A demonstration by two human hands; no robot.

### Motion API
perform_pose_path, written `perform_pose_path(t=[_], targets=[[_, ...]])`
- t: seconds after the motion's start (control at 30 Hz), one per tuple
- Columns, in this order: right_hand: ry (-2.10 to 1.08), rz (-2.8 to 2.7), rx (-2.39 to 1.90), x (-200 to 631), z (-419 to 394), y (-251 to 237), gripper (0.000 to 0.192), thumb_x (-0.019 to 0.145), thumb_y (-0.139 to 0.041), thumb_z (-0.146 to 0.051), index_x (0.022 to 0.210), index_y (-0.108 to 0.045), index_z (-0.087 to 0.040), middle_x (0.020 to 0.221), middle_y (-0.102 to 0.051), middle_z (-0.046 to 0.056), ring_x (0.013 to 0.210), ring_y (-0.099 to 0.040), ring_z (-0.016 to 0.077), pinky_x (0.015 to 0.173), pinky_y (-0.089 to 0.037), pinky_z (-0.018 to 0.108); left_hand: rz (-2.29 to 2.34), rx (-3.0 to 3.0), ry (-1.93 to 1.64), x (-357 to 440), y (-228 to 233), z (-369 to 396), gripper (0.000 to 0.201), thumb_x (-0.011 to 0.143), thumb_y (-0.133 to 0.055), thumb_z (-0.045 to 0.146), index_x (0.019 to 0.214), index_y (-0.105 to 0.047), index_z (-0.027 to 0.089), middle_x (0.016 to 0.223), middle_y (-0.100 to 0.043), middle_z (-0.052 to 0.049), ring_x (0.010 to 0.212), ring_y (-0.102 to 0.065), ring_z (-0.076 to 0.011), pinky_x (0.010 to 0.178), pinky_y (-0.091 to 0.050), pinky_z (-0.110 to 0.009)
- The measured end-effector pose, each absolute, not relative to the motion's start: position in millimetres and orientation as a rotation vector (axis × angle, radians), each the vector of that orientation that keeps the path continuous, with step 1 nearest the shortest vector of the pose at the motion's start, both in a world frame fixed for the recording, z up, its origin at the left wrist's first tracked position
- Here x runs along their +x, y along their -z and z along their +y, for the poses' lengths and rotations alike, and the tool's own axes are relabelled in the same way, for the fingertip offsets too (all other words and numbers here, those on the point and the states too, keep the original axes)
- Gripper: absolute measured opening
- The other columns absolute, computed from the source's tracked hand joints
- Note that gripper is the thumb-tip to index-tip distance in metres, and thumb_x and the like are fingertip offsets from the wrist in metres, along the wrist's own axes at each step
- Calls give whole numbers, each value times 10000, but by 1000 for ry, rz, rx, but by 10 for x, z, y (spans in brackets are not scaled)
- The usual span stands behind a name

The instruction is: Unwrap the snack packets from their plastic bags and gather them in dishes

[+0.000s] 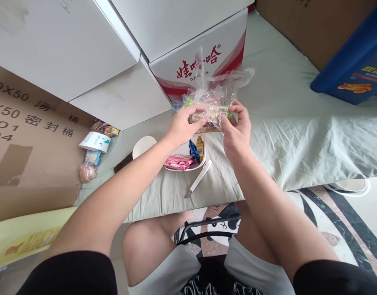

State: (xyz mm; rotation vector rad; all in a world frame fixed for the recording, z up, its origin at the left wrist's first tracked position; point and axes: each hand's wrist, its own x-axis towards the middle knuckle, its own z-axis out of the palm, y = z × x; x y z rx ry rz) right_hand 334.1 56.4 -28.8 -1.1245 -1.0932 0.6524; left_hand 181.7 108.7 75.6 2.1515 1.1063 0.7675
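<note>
Both hands hold a clear plastic bag of wrapped snacks (213,96) up over the pale green sheet (286,127). My left hand (184,125) grips the bag's left side around a brownish packet. My right hand (235,131) pinches its right side near a white label. Directly below them sits a white bowl (202,163) with pink wafer packets (179,162) and a blue and yellow packet (197,149) inside. White plastic tongs (198,178) lie against the bowl's front edge.
White cartons, one with red lettering (206,53), stand behind the bag. A brown cardboard box (28,143) is at left, with loose snack packets (94,151) and a white lid (143,145) beside it. A blue box (354,65) sits at right.
</note>
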Motion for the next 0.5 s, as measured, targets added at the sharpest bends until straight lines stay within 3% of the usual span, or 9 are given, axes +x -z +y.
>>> perform_pose_path(t=[0.13, 0.23, 0.3, 0.4, 0.5], targets=[[-938, -715, -867, 3355, 528, 238, 961, 799, -803, -478, 1575, -236, -472, 1716, -221, 55, 1489, -467, 290, 1080, -531, 454, 1057, 1980, -893, 1670, -667, 983, 345, 831, -809, 471, 1031, -656, 235, 1108, -691, -33, 1121, -654, -241, 1053, -519, -409], [-1215, -536, -786, 3359, 471, 169, 1123, 656, -892, -421, 1583, -260, -374, 1623, -422, 108, 1422, -546, 271, 1083, -544, 431, 1012, 1801, -913, 1599, -583, 904, 580, 770, -850, 565, 1193, -558, 297, 1173, -626, -36, 1162, -642, -253, 1033, -538, -468], [-1342, -463, -739, 3362, 427, 116, 1047, 615, -900, -395, 1516, -375, -313, 1505, -568, 95, 1354, -603, 258, 1085, -550, 423, 984, 1696, -919, 1590, -533, 856, 783, 728, -873, 600, 1333, -439, 361, 1258, -592, -52, 1221, -625, -275, 1035, -534, -522], [-1400, -444, -716, 3367, 383, 56, 776, 633, -874, -362, 1333, -548, -286, 1408, -664, 46, 1287, -636, 236, 1083, -553, 417, 961, 1610, -946, 1613, -491, 816, 975, 701, -894, 592, 1443, -285, 425, 1364, -565, -75, 1294, -602, -301, 1044, -518, -563], [-1400, -519, -690, 3356, 376, 39, 586, 660, -834, -343, 1205, -628, -284, 1374, -701, 24, 1215, -667, 233, 1043, -570, 419, 996, 1551, -910, 1634, -518, 813, 978, 674, -920, 504, 1448, -330, 405, 1331, -607, -68, 1257, -636, -297, 1027, -534, -534]])
